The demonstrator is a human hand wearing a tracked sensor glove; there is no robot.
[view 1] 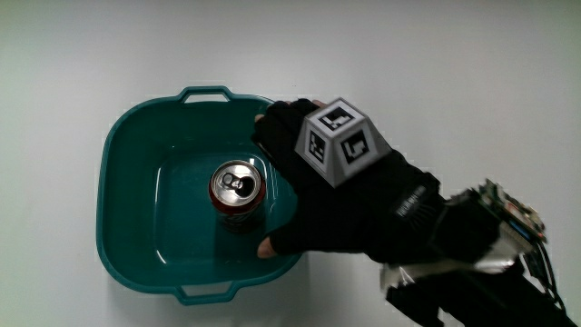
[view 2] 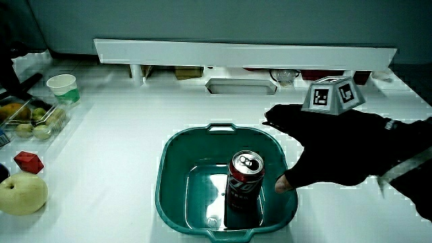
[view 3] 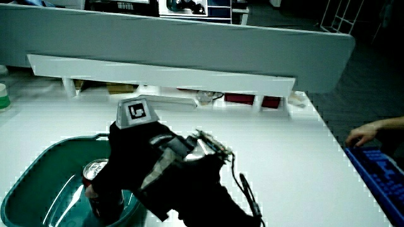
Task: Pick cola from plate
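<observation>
I see the cola can (view 1: 238,190) standing upright in the middle of a teal basin (view 1: 127,154), the nearest thing here to a plate, where its sides can be reached. Just beside it my gloved hand (view 1: 340,195) hangs over the basin's rim, fingers spread wide with thumb and forefinger flanking the can, gripping nothing; I judge it set for a side grasp. The white table (view 2: 121,135) also carries a cup (view 2: 62,87), fruit (view 2: 22,192) and a low partition (view 2: 243,50).
</observation>
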